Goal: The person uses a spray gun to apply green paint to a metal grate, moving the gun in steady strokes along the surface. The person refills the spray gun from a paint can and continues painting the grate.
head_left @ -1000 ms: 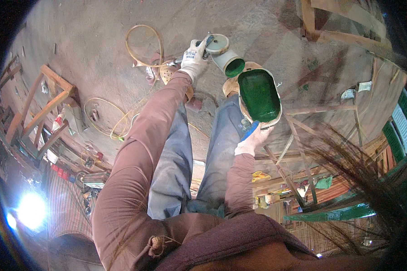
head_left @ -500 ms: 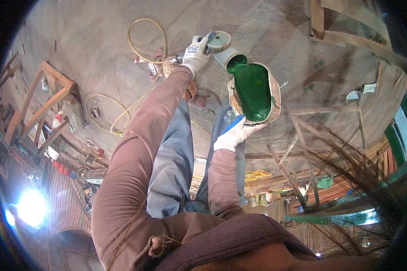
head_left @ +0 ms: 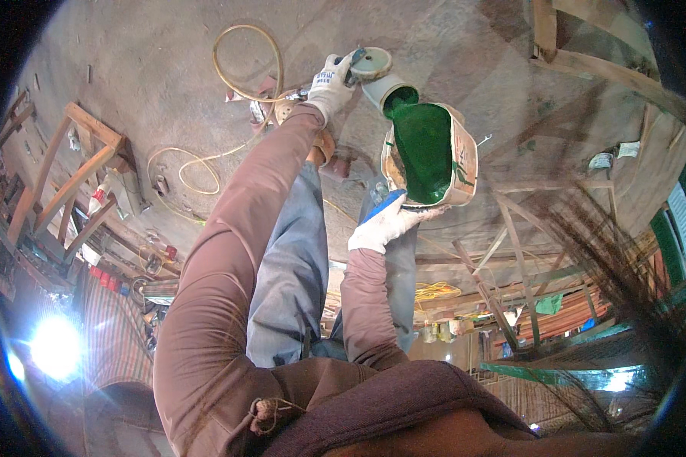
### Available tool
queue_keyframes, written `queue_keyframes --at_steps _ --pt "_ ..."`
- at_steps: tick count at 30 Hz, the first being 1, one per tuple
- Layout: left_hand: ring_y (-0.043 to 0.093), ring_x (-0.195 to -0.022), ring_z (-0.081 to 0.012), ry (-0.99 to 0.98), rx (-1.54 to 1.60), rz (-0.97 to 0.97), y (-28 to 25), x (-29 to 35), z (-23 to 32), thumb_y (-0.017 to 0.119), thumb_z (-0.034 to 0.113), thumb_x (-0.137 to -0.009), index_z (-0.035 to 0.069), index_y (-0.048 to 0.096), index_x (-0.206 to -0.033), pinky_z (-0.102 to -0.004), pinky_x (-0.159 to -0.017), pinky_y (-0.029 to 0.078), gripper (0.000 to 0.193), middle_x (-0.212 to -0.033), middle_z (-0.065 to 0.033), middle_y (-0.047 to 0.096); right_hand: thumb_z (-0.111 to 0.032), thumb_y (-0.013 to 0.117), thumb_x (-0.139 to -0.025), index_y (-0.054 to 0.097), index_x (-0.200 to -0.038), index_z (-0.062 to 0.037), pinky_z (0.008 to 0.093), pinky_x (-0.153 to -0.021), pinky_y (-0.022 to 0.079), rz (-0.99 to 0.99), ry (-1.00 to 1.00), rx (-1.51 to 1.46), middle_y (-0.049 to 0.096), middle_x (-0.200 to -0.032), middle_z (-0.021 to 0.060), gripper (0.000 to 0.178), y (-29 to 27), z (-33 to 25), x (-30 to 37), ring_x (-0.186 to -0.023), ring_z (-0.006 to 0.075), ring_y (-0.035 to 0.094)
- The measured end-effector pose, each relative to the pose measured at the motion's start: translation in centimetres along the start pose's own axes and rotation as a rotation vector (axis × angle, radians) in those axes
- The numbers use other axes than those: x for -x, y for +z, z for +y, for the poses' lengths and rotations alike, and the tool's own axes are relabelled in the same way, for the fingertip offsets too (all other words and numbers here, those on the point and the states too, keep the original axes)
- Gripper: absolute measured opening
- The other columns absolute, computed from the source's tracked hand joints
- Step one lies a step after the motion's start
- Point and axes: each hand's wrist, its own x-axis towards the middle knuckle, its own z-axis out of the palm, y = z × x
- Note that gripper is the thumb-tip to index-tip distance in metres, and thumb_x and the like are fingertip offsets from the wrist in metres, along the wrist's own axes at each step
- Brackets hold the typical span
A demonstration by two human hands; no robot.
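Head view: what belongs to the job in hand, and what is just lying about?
Likely in use:
- white container of green liquid, in right hand
- tool with yellowish hose, in left hand
- pale cup, round lid

Lying about:
- wooden frame
- pale scraps
- yellow cord

Paint (head_left: 427,156) lies in the bucket (head_left: 466,160), right of and nearer than the cup (head_left: 378,90). Left hand (head_left: 333,85) is left of the cup; right hand (head_left: 390,225) at the bucket's near side. Hose (head_left: 215,61) loops farther left, beyond a frame (head_left: 81,186).
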Motion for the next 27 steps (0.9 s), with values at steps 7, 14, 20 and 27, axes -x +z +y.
queue_keyframes --at_steps 7,14,20,27 --pt "0.058 -0.107 -0.0407 -0.012 -0.001 -0.008 0.1 0.0 0.2 0.069 0.015 -0.077 0.023 0.050 -0.135 -0.0446 -0.089 0.050 0.062 -0.120 -0.0190 0.053 0.003 0.054 -0.090 0.021 -0.147 -0.0040 0.0410 -0.108 0.036 -0.010 0.017 -0.061 0.040 -0.141 0.0186 0.066 0.1 0.3 0.2 -0.125 0.0291 0.047" --pt "0.060 -0.106 -0.0408 -0.019 -0.015 -0.012 0.1 -0.1 -0.2 0.065 0.012 -0.078 0.026 0.048 -0.137 -0.0449 -0.090 0.051 0.063 -0.121 -0.0188 0.053 0.003 0.054 -0.090 0.026 -0.142 -0.0036 0.0416 -0.104 0.039 -0.048 0.029 -0.113 0.044 -0.134 0.0169 0.059 -0.1 0.3 0.0 -0.117 0.0278 0.049" --pt "0.059 -0.105 -0.0414 0.004 -0.017 -0.033 0.2 -0.3 -0.6 0.064 0.013 -0.079 0.026 0.047 -0.138 -0.0456 -0.089 0.051 0.063 -0.121 -0.0195 0.053 0.002 0.054 -0.090 0.031 -0.138 -0.0032 0.0421 -0.100 0.042 -0.075 0.047 -0.158 0.048 -0.128 0.0154 0.053 -0.1 0.7 -0.2 -0.111 0.0267 0.052" --pt "0.059 -0.105 -0.0415 0.024 0.000 -0.065 0.1 -0.2 -0.3 0.065 0.016 -0.080 0.026 0.046 -0.139 -0.0461 -0.088 0.051 0.062 -0.119 -0.0192 0.054 0.001 0.054 -0.090 0.037 -0.133 -0.0028 0.0427 -0.096 0.045 -0.109 0.086 -0.248 0.052 -0.120 0.0137 0.046 -0.8 1.1 -1.3 -0.104 0.0255 0.055"
